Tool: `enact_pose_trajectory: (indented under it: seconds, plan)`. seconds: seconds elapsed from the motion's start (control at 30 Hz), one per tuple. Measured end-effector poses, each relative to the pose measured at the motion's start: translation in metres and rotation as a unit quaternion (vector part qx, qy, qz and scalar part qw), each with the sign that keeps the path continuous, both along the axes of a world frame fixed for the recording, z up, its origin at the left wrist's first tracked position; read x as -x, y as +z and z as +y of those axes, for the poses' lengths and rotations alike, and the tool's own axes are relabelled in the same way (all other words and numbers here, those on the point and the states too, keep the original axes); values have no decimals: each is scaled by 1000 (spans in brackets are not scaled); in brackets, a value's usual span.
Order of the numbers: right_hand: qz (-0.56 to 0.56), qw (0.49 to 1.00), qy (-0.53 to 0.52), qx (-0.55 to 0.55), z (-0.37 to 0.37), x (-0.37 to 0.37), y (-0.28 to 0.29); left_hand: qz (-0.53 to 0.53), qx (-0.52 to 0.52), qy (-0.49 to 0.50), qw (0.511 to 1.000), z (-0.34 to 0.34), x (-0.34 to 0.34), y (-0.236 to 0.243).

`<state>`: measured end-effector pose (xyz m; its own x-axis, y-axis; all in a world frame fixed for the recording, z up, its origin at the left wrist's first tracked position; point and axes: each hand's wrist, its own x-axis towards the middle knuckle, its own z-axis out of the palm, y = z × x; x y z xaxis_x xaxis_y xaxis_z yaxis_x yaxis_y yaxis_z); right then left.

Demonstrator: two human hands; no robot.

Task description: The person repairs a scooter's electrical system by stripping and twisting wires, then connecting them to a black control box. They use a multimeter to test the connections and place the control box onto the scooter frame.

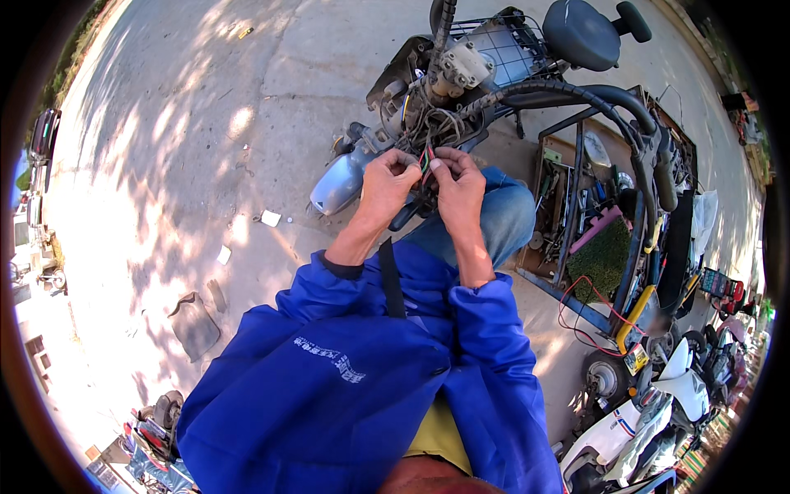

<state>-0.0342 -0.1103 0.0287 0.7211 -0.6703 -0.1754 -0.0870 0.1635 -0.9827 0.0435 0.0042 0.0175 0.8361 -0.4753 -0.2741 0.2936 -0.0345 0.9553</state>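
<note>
In the middle of the view, both my hands are at a bundle of thin coloured wires (426, 160), red and green among them, beneath the front of a partly stripped scooter (462, 64) with a wire basket. My left hand (389, 185) pinches the wires from the left. My right hand (457, 185) pinches them from the right, thumb along the strands. Dark cables (444, 123) hang just above my fingers. A silver-blue body panel (337, 185) lies left of my hands. My knee in jeans is behind my right hand.
At right stands a metal-framed cart (599, 311) with tools, a green mat, red leads and a yellow bar. Scooters and white panels (683, 375) crowd the lower right. A grey cloth (193, 325) and small scraps lie on the concrete (164, 206) at left.
</note>
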Motion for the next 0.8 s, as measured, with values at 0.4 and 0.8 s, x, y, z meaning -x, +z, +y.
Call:
enact_pose_trajectory:
  seconds: [0.4, 0.8]
  plan:
    - [-70, 982, -16, -172, -9, -1, -10, -122, -45, -3, 992, 0, 2, 7]
    - [-31, 999, 8, 2, -5, 2, 3, -349, -203, -67, 912, 1, -6, 37]
